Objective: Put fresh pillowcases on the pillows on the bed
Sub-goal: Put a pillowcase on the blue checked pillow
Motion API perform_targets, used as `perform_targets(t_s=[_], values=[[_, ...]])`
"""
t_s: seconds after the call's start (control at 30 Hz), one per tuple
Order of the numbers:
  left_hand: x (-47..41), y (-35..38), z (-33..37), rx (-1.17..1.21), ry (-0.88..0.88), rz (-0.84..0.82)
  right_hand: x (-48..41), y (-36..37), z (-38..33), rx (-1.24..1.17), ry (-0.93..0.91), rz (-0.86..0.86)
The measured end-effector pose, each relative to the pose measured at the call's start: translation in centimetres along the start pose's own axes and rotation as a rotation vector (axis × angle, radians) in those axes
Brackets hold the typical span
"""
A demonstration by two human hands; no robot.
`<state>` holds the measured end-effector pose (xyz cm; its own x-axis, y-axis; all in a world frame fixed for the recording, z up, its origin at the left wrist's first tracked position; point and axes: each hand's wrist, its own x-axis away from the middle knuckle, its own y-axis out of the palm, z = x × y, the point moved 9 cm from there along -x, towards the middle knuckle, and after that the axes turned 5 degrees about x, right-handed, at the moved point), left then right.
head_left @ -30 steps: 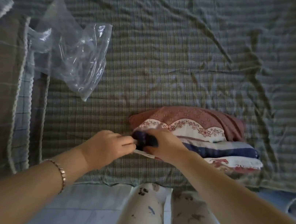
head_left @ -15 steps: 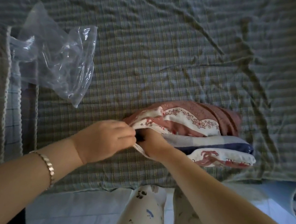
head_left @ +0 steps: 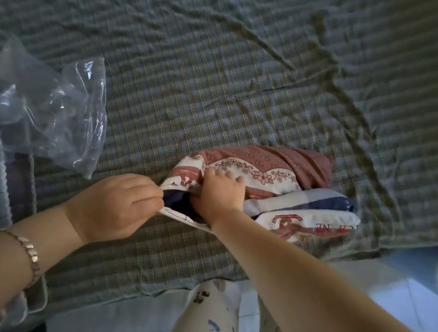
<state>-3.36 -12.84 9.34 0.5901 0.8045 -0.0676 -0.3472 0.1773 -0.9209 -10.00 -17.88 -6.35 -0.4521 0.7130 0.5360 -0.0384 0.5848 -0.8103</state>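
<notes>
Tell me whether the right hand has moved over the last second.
Yes. Judged against the plastic bag, the right hand has shifted away from the person, its fingers now curled over the floral top fold of the pillowcase stack.

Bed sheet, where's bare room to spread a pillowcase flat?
Widest free patch: checked sheet beyond the pillowcase stack, wrinkled but bare. Another: between plastic bag and stack. Crowded: the near edge, where left hand and right hand hold the stack.

head cam | I look from the wearer's head, forward and steeply down | close: left hand [head_left: 118,204] and right hand [head_left: 220,194] sit mid-frame, near edge of bed [head_left: 224,81] below them | wide-angle | my single view
</notes>
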Motion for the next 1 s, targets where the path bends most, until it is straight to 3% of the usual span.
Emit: perform_targets(t_s=[0.27, 0.33, 0.37, 0.47, 0.57, 0.6, 0.67, 0.77, 0.9, 1.0], values=[[0.3, -1.6, -0.2, -0.017, -0.004, 0.082, -0.5, -4.6, 16.3, 0.107, 0.386, 0.091], [0.2, -1.7, -0.7, -0.014, -0.020, 0.066, -0.5, -4.7, 18.0, 0.026, 0.346, 0.122], [0.3, -1.6, -1.2, -0.017, -0.044, 0.039, -0.5, -4.7, 18.0, -0.128, 0.297, 0.130], [1.0, -0.5, -3.7, -0.080, -0.254, -0.112, -0.2, -4.7, 16.4, -0.609, 0.220, 0.088], [1.3, 2.1, -6.5, -0.134, -0.617, -0.339, -0.1, -5.8, 14.0, -0.637, 0.166, 0.072], [0.7, 2.9, -6.5, -0.149, -0.664, -0.356, -0.1, -6.3, 13.6, -0.613, 0.177, 0.079], [-2.4, 4.4, -4.6, -0.182, -0.588, -0.302, -0.1, -8.1, 13.2, -0.563, 0.175, 0.132], [-8.2, 7.8, -0.4, -0.108, -0.476, -0.207, -0.1, -11.2, 11.9, -0.402, 0.006, 0.179], [-12.4, 11.2, -0.4, 0.231, -0.847, -0.076, -0.2, -11.1, 12.1, -0.266, -0.190, 0.051], [-13.9, 10.5, -1.0, 0.315, -0.872, 0.087, 0.4, -8.9, 16.8, -0.160, -0.085, -0.019]])
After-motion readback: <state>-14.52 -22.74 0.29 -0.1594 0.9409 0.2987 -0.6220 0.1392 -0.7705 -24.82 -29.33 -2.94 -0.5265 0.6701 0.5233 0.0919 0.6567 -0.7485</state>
